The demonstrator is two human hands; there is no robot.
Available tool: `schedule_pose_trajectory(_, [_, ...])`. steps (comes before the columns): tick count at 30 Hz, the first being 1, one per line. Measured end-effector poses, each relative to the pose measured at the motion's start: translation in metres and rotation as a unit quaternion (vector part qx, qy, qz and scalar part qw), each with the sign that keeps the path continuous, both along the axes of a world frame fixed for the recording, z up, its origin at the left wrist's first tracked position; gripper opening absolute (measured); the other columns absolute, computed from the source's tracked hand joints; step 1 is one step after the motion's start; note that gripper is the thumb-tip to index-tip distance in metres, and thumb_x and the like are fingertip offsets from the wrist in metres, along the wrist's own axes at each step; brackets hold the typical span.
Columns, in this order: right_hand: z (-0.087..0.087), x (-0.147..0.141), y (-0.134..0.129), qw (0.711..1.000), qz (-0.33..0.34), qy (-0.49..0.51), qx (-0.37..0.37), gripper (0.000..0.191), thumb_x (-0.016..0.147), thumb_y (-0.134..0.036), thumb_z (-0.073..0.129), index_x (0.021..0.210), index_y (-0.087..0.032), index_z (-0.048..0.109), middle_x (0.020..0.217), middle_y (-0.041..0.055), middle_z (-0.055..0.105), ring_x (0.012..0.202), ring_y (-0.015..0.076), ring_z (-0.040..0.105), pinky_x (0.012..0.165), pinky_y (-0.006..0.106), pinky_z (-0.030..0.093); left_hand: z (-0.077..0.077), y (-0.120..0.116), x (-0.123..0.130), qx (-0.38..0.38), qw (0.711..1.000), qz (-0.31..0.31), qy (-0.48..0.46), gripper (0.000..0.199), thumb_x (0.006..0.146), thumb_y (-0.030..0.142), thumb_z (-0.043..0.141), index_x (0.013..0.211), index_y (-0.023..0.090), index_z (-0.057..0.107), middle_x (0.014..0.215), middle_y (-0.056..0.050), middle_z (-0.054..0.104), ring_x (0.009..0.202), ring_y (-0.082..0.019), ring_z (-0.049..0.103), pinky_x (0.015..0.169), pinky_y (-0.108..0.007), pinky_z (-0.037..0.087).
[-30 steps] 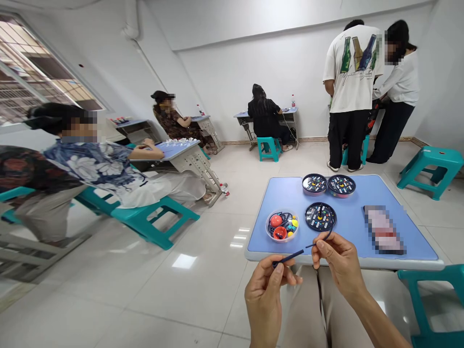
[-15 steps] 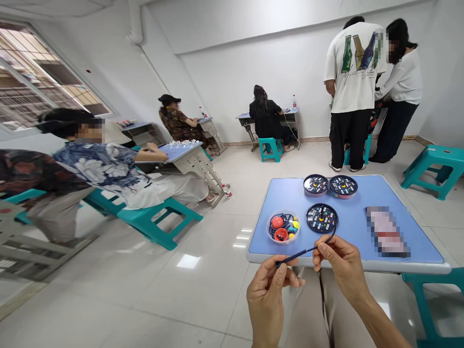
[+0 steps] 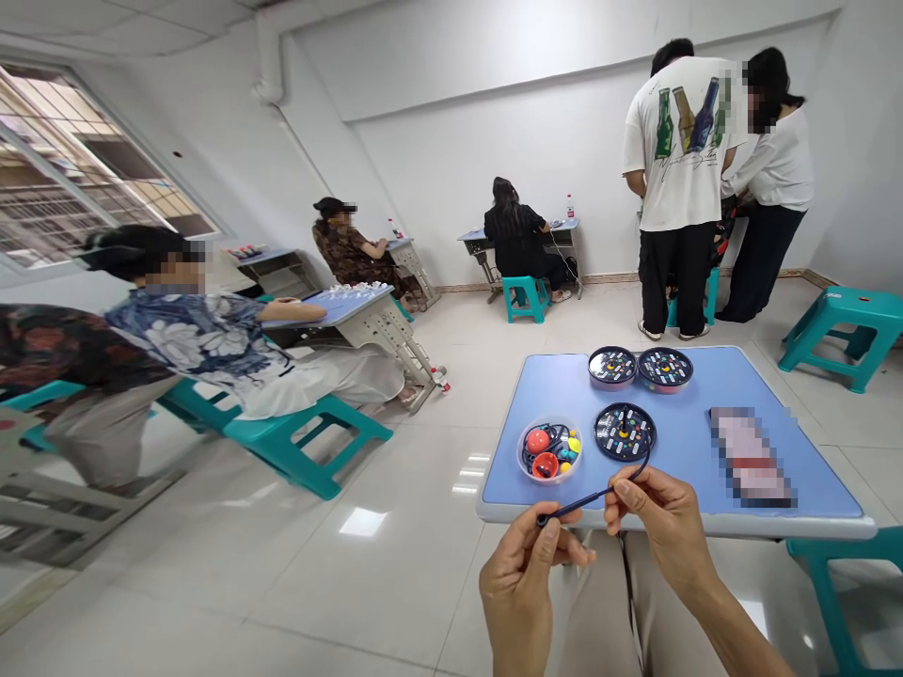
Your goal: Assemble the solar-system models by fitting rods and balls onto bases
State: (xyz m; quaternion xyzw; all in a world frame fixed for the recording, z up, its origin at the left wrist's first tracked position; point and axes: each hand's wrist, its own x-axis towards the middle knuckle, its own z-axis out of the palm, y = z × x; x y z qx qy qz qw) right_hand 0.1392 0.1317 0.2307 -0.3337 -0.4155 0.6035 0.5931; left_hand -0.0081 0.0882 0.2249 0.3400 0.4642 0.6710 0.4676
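Just over the near edge of the blue table, my left hand (image 3: 522, 583) pinches a straight dark blue rod (image 3: 575, 506) by its ringed end. My right hand (image 3: 663, 527) pinches a thinner curved dark rod (image 3: 643, 458), its free end rising towards the round black disc. The two rods meet end to end between my hands. Beyond them lies the black disc (image 3: 612, 449), printed with coloured dots and white labels, with a short post at its centre. To its left is a clear plastic bowl (image 3: 548, 480) holding red, yellow and blue round pieces and dark curved parts.
Two similar round discs (image 3: 612, 365) stand at the table's (image 3: 536, 376) far edge. A pixelated flat object (image 3: 752, 459) lies on the right. Teal stools (image 3: 843, 324) stand about. Several people sit at desks, and two people stand (image 3: 681, 188) at the back right.
The gap between the two rods has closed; the thin tip that showed between them is now inside the straight rod. My hands stay nearly in place, and the view has shifted slightly.
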Motion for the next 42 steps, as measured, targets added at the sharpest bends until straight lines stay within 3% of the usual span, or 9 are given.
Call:
schedule_pose_trajectory(8, [-0.018, -0.008, 0.004, 0.999, -0.022, 0.016, -0.042, 0.024, 0.076, -0.039, 0.077, 0.073, -0.015, 0.072, 0.063, 0.0035, 0.070, 0.050, 0.0149, 0.063, 0.055, 0.028, 0.053, -0.006, 0.006, 0.004, 0.029, 0.997, 0.033, 0.059, 0.025, 0.078, 0.037, 0.073, 0.093, 0.017, 0.070, 0.074, -0.005, 0.076, 0.065, -0.022, 0.073, 0.067, -0.037, 0.063])
schedule_pose_trajectory(11, [-0.022, -0.004, 0.009, 0.996, -0.045, 0.033, -0.066, 0.027, 0.075, -0.041, 0.078, 0.072, -0.015, 0.070, 0.063, 0.0031, 0.068, 0.051, 0.0145, 0.061, 0.053, 0.027, 0.051, -0.011, 0.018, 0.013, -0.001, 0.998, 0.001, 0.067, 0.029, 0.078, 0.040, 0.072, 0.092, 0.015, 0.070, 0.074, -0.006, 0.075, 0.063, -0.022, 0.072, 0.065, -0.037, 0.063])
schedule_pose_trajectory(15, [-0.023, 0.016, 0.030, 0.995, -0.079, 0.015, -0.059, 0.028, 0.074, -0.043, 0.077, 0.076, -0.016, 0.069, 0.061, -0.0004, 0.062, 0.054, 0.0126, 0.056, 0.053, 0.025, 0.048, -0.020, 0.049, 0.037, -0.022, 0.994, -0.060, 0.088, 0.035, 0.078, 0.044, 0.068, 0.094, 0.013, 0.069, 0.071, -0.005, 0.072, 0.052, -0.018, 0.066, 0.056, -0.032, 0.058])
schedule_pose_trajectory(18, [-0.024, 0.035, 0.057, 0.994, -0.096, -0.014, -0.040, 0.031, 0.069, -0.043, 0.081, 0.076, -0.015, 0.069, 0.059, -0.0008, 0.061, 0.056, 0.0124, 0.054, 0.053, 0.024, 0.046, -0.024, 0.082, 0.056, 0.007, 0.985, -0.061, 0.161, 0.030, 0.081, 0.039, 0.065, 0.096, 0.014, 0.070, 0.063, -0.001, 0.065, 0.050, -0.013, 0.059, 0.052, -0.026, 0.052])
schedule_pose_trajectory(23, [-0.026, 0.052, 0.104, 0.988, -0.149, -0.005, -0.048, 0.036, 0.060, -0.044, 0.085, 0.075, -0.014, 0.070, 0.065, 0.0020, 0.067, 0.057, 0.0148, 0.059, 0.058, 0.029, 0.051, -0.028, 0.135, 0.070, 0.078, 0.967, -0.016, 0.240, 0.027, 0.079, 0.029, 0.066, 0.103, 0.018, 0.070, 0.084, -0.004, 0.066, 0.074, -0.017, 0.062, 0.063, -0.027, 0.053])
schedule_pose_trajectory(26, [-0.028, 0.054, 0.120, 0.983, -0.172, -0.008, -0.059, 0.038, 0.057, -0.045, 0.086, 0.070, -0.014, 0.069, 0.062, 0.0018, 0.067, 0.056, 0.0149, 0.059, 0.059, 0.029, 0.051, -0.032, 0.153, 0.071, 0.089, 0.957, -0.020, 0.275, 0.023, 0.078, 0.024, 0.064, 0.099, 0.018, 0.071, 0.083, -0.004, 0.065, 0.075, -0.017, 0.062, 0.068, -0.029, 0.052])
schedule_pose_trajectory(34, [-0.042, 0.055, 0.129, 0.982, -0.177, 0.008, -0.071, 0.038, 0.056, -0.044, 0.087, 0.070, -0.014, 0.069, 0.061, 0.0006, 0.067, 0.056, 0.0139, 0.060, 0.059, 0.027, 0.051, -0.040, 0.162, 0.075, 0.100, 0.940, -0.018, 0.325, 0.018, 0.083, 0.023, 0.058, 0.095, 0.018, 0.071, 0.081, -0.004, 0.065, 0.073, -0.017, 0.061, 0.072, -0.030, 0.050])
schedule_pose_trajectory(42, [-0.043, 0.055, 0.131, 0.983, -0.162, 0.030, -0.085, 0.040, 0.054, -0.040, 0.088, 0.077, -0.013, 0.070, 0.064, 0.0009, 0.067, 0.060, 0.0147, 0.061, 0.061, 0.028, 0.051, -0.042, 0.166, 0.079, 0.109, 0.942, -0.007, 0.317, 0.016, 0.083, 0.022, 0.058, 0.089, 0.018, 0.071, 0.080, -0.004, 0.066, 0.071, -0.017, 0.061, 0.069, -0.029, 0.050])
